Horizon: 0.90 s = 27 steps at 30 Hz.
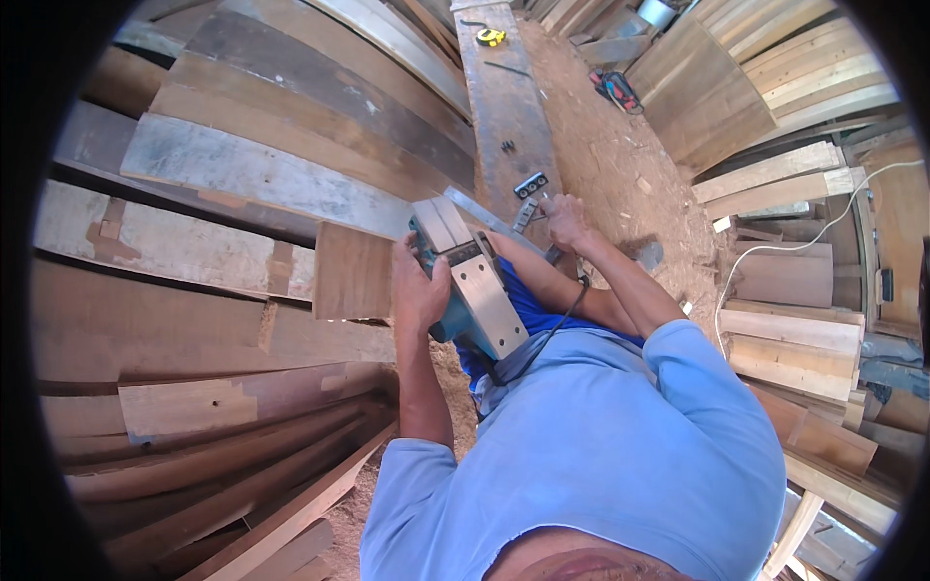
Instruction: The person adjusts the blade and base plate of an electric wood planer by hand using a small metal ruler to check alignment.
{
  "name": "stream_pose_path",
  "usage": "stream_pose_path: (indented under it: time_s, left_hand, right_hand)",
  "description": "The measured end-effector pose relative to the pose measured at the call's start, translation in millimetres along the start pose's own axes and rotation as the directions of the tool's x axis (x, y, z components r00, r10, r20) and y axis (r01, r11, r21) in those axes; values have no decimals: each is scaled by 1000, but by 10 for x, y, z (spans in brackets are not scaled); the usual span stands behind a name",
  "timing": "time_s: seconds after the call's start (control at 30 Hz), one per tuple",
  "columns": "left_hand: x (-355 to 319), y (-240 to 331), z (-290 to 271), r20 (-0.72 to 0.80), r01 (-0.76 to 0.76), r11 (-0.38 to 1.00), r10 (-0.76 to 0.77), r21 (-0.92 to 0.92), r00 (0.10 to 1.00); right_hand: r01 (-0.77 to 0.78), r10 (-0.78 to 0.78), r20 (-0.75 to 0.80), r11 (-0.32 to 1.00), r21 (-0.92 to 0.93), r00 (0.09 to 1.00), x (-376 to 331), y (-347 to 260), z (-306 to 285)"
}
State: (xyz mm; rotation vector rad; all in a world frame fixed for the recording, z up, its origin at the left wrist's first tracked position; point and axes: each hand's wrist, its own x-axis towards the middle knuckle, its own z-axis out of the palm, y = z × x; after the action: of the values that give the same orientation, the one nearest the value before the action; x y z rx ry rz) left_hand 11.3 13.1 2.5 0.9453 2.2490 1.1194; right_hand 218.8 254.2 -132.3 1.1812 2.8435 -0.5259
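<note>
My left hand is wrapped round the side of a teal electric planer, turned over in my lap with its metal sole facing up. A black cord runs from it across my shirt. Farther forward, my right hand is closed, its fingers pinched at a small item I cannot make out. Beside those fingertips are a silver metal piece and a dark block with round holes, over the bench board. A few small dark parts lie farther up the board.
The narrow bench board carries a yellow tape measure and a thin dark rod. Stacked planks fill the left side. A red-and-black tool lies on the shavings-covered floor. A white cable hangs over timber at the right.
</note>
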Motion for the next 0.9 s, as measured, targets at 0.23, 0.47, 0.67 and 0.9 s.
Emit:
stream_pose_path:
  time_s: [0.23, 0.47, 0.67, 0.9]
  left_hand:
    - [-3, -3, -16, 32, 52, 999, -51, -11, 998]
    - [8, 125, -38, 30, 24, 999, -26, 47, 999]
    - [-10, 56, -38, -14, -31, 987, 33, 156, 999]
    - [-30, 308, -73, 24, 45, 982, -51, 182, 998]
  right_hand:
    - [44, -43, -142, 999, 3, 989, -77, 156, 148]
    - [-343, 318, 140, 911, 229, 938, -194, 482, 121]
    - [-205, 210, 54, 812, 547, 976, -307, 540, 198]
    - [-47, 18, 54, 796, 604, 998, -457, 231, -119]
